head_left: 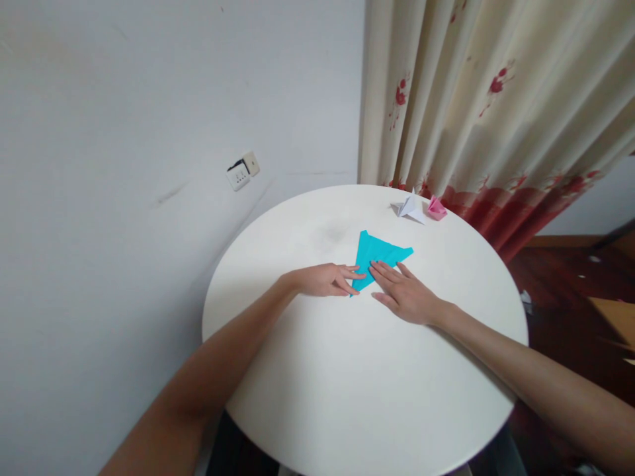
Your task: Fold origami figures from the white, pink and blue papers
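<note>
A folded sheet of blue paper (373,250), roughly triangular with creases across it, lies flat on the round white table. My left hand (330,279) rests at its lower left corner, fingers stretched out and touching the paper. On the paper's lower right edge lie the extended fingertips of my right hand (403,291), palm down with the thumb apart. Part of the lower edge is covered by my fingers.
Toward the back right of the white table (367,390) stand a white folded paper figure (409,207) and a pink folded paper piece (436,208). A wall with a socket (239,176) borders the left side. A patterned curtain (446,99) hangs behind the table.
</note>
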Tool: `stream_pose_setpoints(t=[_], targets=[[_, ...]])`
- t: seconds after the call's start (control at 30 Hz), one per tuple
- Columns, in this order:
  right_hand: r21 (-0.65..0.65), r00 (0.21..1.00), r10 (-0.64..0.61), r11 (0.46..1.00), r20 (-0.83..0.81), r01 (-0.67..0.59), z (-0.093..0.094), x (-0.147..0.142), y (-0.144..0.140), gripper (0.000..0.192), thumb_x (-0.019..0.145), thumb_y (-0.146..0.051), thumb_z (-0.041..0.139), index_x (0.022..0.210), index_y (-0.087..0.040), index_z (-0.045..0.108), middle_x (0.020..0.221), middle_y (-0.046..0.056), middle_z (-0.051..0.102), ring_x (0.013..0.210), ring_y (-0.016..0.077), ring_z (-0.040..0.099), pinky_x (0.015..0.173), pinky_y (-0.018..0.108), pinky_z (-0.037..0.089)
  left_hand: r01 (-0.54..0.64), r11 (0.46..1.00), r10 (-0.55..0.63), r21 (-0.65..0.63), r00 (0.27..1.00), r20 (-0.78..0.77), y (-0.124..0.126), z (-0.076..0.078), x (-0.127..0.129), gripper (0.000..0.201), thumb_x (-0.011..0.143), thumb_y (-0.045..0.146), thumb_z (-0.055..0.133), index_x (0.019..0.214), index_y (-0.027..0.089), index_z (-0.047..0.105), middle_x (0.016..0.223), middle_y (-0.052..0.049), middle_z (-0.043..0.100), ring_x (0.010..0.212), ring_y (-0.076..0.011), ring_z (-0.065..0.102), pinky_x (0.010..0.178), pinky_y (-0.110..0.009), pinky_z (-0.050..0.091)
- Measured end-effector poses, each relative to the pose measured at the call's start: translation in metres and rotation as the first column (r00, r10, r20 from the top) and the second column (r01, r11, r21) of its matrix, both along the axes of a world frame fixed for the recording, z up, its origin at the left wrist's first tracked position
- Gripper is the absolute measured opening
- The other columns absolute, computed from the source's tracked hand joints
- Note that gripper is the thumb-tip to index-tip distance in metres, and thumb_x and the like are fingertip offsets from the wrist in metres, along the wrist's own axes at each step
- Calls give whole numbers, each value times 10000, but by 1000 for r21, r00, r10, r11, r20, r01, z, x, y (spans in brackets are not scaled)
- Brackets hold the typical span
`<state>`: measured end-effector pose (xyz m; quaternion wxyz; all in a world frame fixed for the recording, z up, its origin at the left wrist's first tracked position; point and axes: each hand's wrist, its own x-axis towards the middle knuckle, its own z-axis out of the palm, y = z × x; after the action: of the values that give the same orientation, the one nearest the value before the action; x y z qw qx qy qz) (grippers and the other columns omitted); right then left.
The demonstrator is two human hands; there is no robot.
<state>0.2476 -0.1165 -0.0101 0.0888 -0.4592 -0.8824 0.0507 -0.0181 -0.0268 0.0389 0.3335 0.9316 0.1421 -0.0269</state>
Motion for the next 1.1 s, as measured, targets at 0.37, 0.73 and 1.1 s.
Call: stream_pose_setpoints(t=[0.37,0.73,1.1], targets=[[-14,1000,-11,1000,-5,11,4,-2,0,680,1004,-572,212,1567,-191,183,1605,122,206,1487,289,196,1179,595,160,-190,975,154,118,954,259,-3,-24,20,447,921,371,594,1337,209,596,1349,-109,596,1244,-212,556,1088,-331,405],[25,1000,23,999,-19,-23,1,0,1,728,994,-595,231,1577,-177,109,1599,142,206,1484,303,192,1187,589,137,-119,901,171,416,981,-91,-9,-31,15,703,994,567,254,1572,197,100,1641,-85,58,1515,-261,9,1214,-488,52],[14,1000,20,1000,6,-20,2,-1,1,750,987,-612,222,1572,-152,128,1598,148,199,1486,302,177,1190,578,154,-90,900,151,427,982,-110,-10,-29,17,728,986,594,233,1573,191,81,1640,-101,51,1517,-230,29,1211,-432,14]])
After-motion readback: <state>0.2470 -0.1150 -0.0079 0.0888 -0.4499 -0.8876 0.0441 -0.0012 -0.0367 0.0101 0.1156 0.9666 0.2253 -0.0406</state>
